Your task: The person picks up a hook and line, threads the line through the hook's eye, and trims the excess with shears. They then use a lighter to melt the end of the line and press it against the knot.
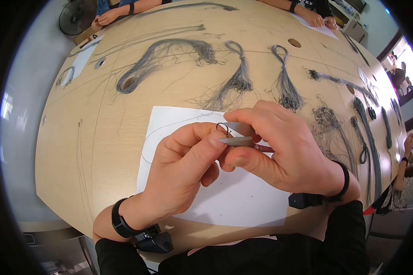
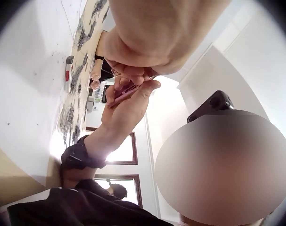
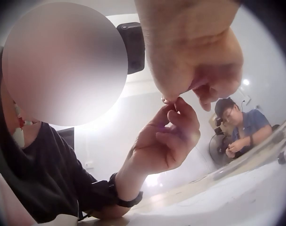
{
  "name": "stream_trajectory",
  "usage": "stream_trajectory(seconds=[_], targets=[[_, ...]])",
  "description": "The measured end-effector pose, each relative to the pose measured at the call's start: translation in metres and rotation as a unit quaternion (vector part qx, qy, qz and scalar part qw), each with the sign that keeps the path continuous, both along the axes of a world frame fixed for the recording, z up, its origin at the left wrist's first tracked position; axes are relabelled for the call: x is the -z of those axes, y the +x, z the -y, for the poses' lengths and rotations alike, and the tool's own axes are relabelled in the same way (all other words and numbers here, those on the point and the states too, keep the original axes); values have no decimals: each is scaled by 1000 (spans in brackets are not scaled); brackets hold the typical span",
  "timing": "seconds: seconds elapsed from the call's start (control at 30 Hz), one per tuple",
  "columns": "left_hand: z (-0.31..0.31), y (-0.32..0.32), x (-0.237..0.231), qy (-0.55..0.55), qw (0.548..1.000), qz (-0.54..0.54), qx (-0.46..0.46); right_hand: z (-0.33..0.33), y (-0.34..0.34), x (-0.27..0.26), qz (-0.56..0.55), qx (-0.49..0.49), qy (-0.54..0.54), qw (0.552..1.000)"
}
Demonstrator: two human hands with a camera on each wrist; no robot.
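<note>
Both hands meet over a white sheet of paper (image 1: 234, 201) in the head view. My left hand (image 1: 183, 165) pinches a dark curved fish hook (image 1: 222, 127) between thumb and index finger. My right hand (image 1: 284, 146) holds a small pair of scissors (image 1: 236, 141) with red handles, its blades right at the left fingertips and the hook. A thin fishing line (image 1: 158, 129) loops over the paper on the left. In the left wrist view, the scissors' pinkish handle (image 2: 124, 95) shows in the right hand. The left fingertips (image 3: 178, 104) hide most of the hook in the right wrist view.
Bundles of grey line (image 1: 158, 50) with hooks lie across the wooden table (image 1: 64, 151), including tied hanks (image 1: 241, 73) beyond the paper and several at the right. A grey-and-red tool (image 2: 69, 68) lies by the paper. Other people's hands (image 1: 314, 19) work at the far edge.
</note>
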State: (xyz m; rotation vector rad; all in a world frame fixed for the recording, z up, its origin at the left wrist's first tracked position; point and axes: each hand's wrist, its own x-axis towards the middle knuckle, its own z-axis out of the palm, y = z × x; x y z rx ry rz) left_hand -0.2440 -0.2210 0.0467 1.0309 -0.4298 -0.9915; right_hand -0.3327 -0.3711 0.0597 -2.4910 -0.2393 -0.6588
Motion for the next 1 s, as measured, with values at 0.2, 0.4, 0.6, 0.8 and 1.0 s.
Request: stream_trajectory(seconds=[0.2, 0.4, 0.6, 0.8, 1.0], targets=[[0, -2, 0, 2, 1000, -22, -4, -3, 1, 6, 17, -13, 28, 999], [1, -5, 3, -1, 1000, -11, -15, -4, 0, 6, 20, 8, 12, 1000], [1, -4, 6, -21, 1000, 18, -10, -6, -1, 3, 3, 23, -2, 1000], [1, -6, 7, -27, 999, 4, -23, -7, -2, 2, -15, 24, 0, 1000], [1, -6, 8, -37, 999, 27, -25, -10, -5, -2, -42, 40, 1, 998]])
